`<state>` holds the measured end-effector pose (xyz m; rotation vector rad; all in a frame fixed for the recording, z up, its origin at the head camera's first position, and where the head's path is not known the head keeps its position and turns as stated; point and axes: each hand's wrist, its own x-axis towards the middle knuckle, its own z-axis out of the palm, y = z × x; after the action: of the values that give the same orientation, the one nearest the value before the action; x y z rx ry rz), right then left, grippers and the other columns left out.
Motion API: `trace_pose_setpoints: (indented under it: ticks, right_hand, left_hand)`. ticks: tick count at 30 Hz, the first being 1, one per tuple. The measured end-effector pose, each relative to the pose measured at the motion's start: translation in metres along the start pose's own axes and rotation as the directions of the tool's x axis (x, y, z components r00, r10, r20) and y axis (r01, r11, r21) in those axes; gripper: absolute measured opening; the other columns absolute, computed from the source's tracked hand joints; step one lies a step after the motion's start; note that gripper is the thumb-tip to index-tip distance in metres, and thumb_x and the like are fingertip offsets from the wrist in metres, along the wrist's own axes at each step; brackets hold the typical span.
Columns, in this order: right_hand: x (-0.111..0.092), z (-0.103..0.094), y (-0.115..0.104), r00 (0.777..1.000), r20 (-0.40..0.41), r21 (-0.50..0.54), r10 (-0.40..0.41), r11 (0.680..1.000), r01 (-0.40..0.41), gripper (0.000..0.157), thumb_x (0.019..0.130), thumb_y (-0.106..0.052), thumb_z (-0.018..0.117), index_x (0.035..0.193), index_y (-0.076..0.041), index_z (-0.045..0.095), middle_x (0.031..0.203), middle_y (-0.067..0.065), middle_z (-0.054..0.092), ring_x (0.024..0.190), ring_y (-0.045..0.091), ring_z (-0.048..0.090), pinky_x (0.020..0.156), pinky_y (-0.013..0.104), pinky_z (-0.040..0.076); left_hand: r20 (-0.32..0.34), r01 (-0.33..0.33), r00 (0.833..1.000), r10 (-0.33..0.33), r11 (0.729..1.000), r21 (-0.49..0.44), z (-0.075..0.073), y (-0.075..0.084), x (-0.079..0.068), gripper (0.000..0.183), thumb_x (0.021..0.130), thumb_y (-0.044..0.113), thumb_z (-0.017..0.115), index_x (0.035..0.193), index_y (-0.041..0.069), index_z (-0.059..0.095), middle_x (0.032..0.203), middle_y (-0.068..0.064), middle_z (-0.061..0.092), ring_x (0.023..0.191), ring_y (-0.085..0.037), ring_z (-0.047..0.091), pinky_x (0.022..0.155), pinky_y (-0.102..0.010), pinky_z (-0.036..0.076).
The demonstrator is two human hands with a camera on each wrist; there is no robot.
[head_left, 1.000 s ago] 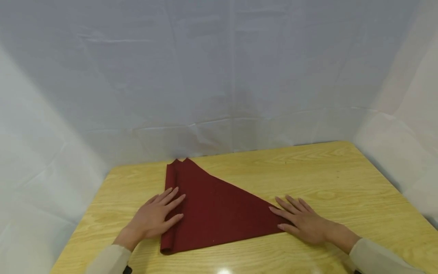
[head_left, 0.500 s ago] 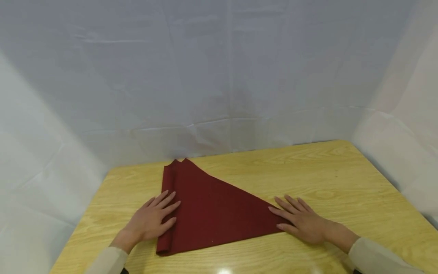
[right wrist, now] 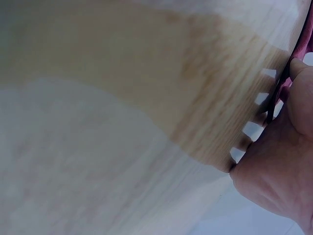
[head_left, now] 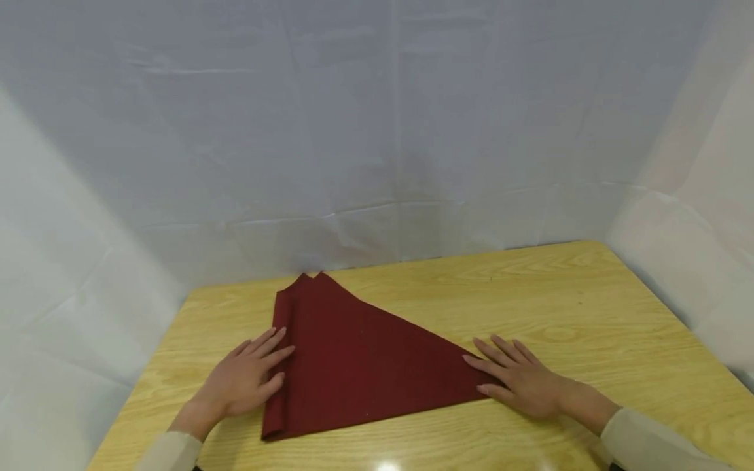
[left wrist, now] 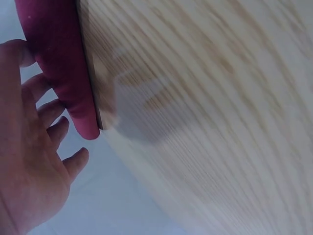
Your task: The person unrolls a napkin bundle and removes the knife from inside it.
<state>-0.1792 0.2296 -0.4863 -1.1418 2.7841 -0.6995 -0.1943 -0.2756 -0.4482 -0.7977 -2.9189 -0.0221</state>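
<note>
A dark red cloth [head_left: 371,366] lies on the table in the head view, tapering to a point at the right. Its left side is turned over into a loose roll [head_left: 274,415]. Spread fingers of my left hand [head_left: 240,383] rest on this roll; in the left wrist view the fingertips touch its rounded side [left wrist: 73,83]. My right hand [head_left: 527,387] lies flat with fingers fanned out, the index finger and thumb on the cloth's right-hand tip. The right wrist view shows only a sliver of red cloth [right wrist: 305,36] beside that hand.
The light wood-grain table [head_left: 565,301] has rounded far corners. A pale sheet [head_left: 365,131] hangs behind it, close to the far edge, and similar sheets [head_left: 53,261] stand at both sides. The cloth's upper points reach nearly to the table's back edge.
My left hand has slid a little to the left, and the cloth's rolled edge has moved left with it, widening the flat red area. The right hand has stayed in place.
</note>
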Motion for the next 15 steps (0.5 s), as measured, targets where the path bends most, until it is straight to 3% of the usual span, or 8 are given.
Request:
trace_pose_setpoints:
  ticks: [4, 8, 15]
  right_hand:
    - [0.000, -0.002, -0.003, 1.000, 0.004, -0.026, -0.006, 1.000, 0.006, 0.048, 0.102, -0.030, 0.045, 0.148, -0.018, 0.039, 0.153, 0.017, 0.025, 0.137, 0.047, 0.016, 0.100, 0.069, 0.014]
    - [0.001, -0.006, -0.007, 0.999, 0.037, -0.033, 0.024, 0.999, -0.023, 0.048, 0.103, -0.032, 0.044, 0.148, -0.017, 0.039, 0.154, 0.017, 0.024, 0.138, 0.047, 0.015, 0.101, 0.068, 0.012]
    - [0.001, -0.007, -0.008, 0.998, 0.054, -0.021, 0.045, 0.999, -0.044, 0.049, 0.103, -0.031, 0.044, 0.149, -0.015, 0.038, 0.155, 0.017, 0.022, 0.139, 0.046, 0.012, 0.103, 0.067, 0.010]
  left_hand:
    - [0.003, 0.019, 1.000, -0.019, 1.000, -0.013, -0.004, -0.005, -0.008, 0.044, 0.096, 0.028, 0.052, 0.136, 0.011, 0.056, 0.148, -0.012, 0.038, 0.137, -0.030, 0.032, 0.105, -0.052, 0.031]
    - [0.018, 0.058, 0.998, -0.058, 0.998, -0.031, -0.007, -0.011, -0.019, 0.044, 0.097, 0.028, 0.051, 0.137, 0.011, 0.055, 0.147, -0.012, 0.039, 0.135, -0.031, 0.034, 0.104, -0.053, 0.031]
    - [0.025, 0.097, 0.995, -0.096, 0.994, -0.046, 0.000, -0.015, -0.028, 0.058, 0.098, 0.052, 0.043, 0.141, 0.014, 0.050, 0.149, -0.011, 0.038, 0.135, -0.031, 0.034, 0.105, -0.055, 0.030]
